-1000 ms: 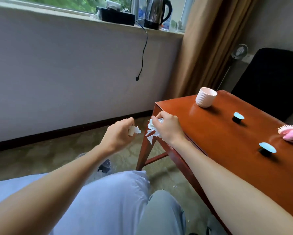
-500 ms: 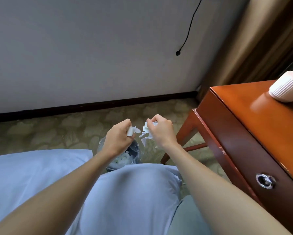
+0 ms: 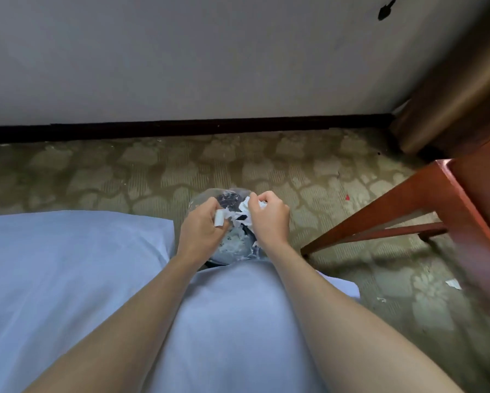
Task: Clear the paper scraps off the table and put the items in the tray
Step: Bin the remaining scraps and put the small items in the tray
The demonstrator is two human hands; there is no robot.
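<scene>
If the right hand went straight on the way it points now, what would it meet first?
Probably the lined bin on the floor. The right hand, gripping paper scraps, points down over its open mouth, so it would likely meet the waste heaped inside first. Depth is unclear from one view.

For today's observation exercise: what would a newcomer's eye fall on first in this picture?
At the centre, the left hand pinches a white scrap while the right hand clutches crumpled paper scraps. Beneath them a bag-lined bin stands on the patterned carpet, with a red-brown table leg slanting at the right.
</scene>
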